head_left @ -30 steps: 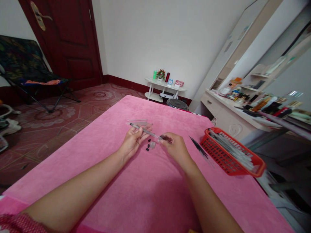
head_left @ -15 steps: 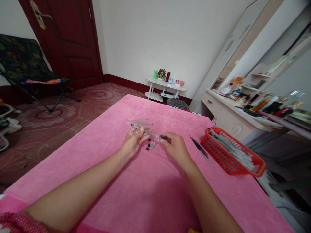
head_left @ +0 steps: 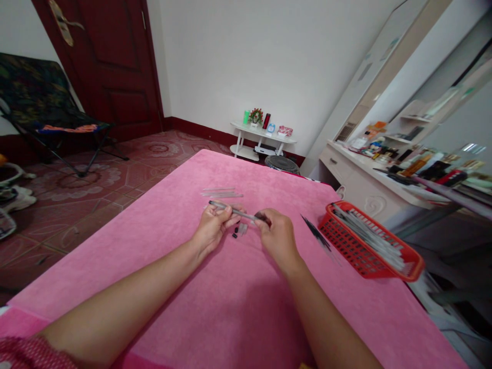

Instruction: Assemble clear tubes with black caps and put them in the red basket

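A slim, translucent grey pen (head_left: 239, 212) with a dark left end spans both hands above the pink cloth. My left hand (head_left: 213, 224) is closed round its left part, thumb on top. At the right end, the fingers of my right hand (head_left: 277, 231) pinch the pen; its tip is hidden by them. Beneath and between the hands lie small black and clear pieces (head_left: 241, 229), partly covered by the left fingers. Several clear thin tubes (head_left: 223, 192) rest just beyond my left hand. To the right of my right hand is a bunch of thin black refills (head_left: 315, 231).
A red plastic basket (head_left: 355, 248) full of similar pens stands at the table's right edge. The table's pink cloth (head_left: 215, 307) lies under everything. Behind are a low white stand (head_left: 240, 125) and a dresser (head_left: 359, 174) crowded with bottles. A folding chair (head_left: 57, 110) is at left.
The pen has tilted slightly flatter and its left end sits a little lower. Both hands keep hold of it, and the left fingers now cover more of the small pieces.
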{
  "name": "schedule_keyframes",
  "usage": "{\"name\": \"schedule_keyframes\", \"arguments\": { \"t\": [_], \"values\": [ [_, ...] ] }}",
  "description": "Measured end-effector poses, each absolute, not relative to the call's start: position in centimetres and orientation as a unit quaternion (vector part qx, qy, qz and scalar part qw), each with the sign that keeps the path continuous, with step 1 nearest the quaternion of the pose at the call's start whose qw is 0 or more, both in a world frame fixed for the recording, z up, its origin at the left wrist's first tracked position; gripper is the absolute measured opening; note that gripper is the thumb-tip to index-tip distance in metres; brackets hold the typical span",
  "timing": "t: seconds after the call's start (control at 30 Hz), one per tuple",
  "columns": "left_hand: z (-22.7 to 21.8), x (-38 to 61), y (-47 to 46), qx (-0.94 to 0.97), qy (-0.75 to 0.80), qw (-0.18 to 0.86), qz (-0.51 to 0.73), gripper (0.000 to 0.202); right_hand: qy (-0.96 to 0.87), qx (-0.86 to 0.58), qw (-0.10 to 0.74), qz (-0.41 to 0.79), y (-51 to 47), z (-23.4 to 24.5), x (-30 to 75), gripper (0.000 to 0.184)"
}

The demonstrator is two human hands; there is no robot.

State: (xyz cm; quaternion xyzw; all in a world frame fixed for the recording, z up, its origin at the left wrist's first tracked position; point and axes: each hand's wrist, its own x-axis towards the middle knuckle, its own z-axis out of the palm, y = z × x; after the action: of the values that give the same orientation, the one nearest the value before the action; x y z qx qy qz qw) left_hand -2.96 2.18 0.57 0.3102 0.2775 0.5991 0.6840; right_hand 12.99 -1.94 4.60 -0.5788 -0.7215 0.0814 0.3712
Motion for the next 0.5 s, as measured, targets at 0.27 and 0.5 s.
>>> {"name": "schedule_keyframes", "arguments": {
  "t": [0.27,0.5],
  "values": [
    [0.7,-2.6,1.5,0.337,0.24,0.672,0.615,0.032,-0.677,-0.606,0.381,0.171,-1.3,4.5,13.5,0.011],
    [0.5,-2.5,1.4,0.404,0.267,0.657,0.578,0.04,-0.714,-0.634,0.254,0.152,-2.0,4.2,12.7,0.008]
  ]
}}
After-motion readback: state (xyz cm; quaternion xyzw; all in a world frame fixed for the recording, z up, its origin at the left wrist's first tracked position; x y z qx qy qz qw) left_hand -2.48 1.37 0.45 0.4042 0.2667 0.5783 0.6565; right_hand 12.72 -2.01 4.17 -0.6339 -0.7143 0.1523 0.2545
